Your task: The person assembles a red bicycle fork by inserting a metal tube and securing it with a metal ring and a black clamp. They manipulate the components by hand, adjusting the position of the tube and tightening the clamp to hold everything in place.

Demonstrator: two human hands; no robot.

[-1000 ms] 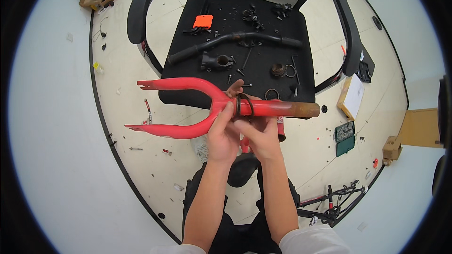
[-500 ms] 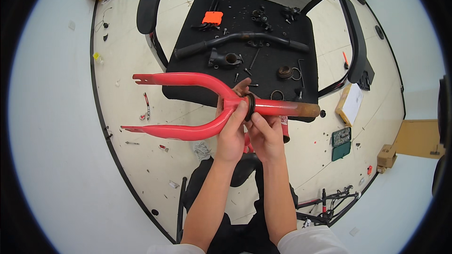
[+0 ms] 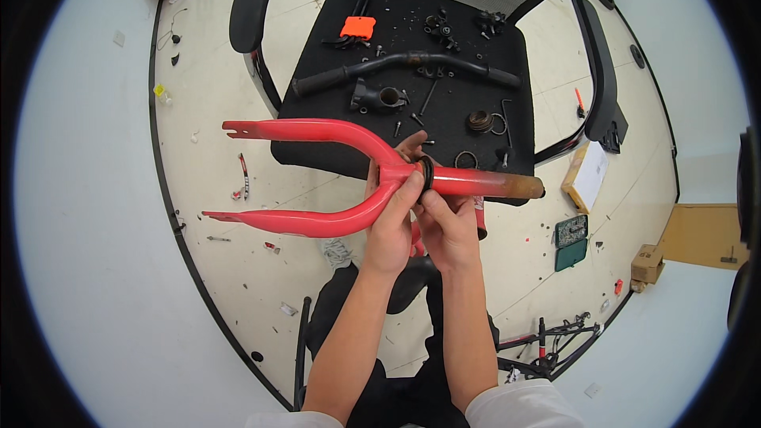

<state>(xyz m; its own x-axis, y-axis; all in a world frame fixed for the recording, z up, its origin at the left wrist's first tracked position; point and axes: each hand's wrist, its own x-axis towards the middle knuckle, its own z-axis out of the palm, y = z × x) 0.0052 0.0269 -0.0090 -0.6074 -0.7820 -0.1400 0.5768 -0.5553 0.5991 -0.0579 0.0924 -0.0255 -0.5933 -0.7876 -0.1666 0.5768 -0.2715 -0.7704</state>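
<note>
Since the earliest frame, the dark ring (image 3: pixel 426 182) around the tube of the red fork (image 3: pixel 388 174) goes from loose, spread loops to a narrow band nearly square to the tube; the chair seat (image 3: pixel 317 107) shifts slightly right in view.

Largest first, the seat carries loose parts: the black handlebar (image 3: pixel 420 58) spans it from left edge to right edge; the fork is held above its front edge, 2 prongs reaching past the front left corner, bare tube end by the front right corner; the stem (image 3: pixel 369 97) lies apart, left of centre; as far as I can judge, the ring is seated close to the crown, while handlebar and stem remain unattached.

The left hand (image 3: pixel 388 231) is clamped on the crown, thumb on top beside the ring; the right hand (image 3: pixel 450 230) sets its bent thumb against the ring's near side, fingers curled under the tube; I cannot tell whether they pinch it.
</note>
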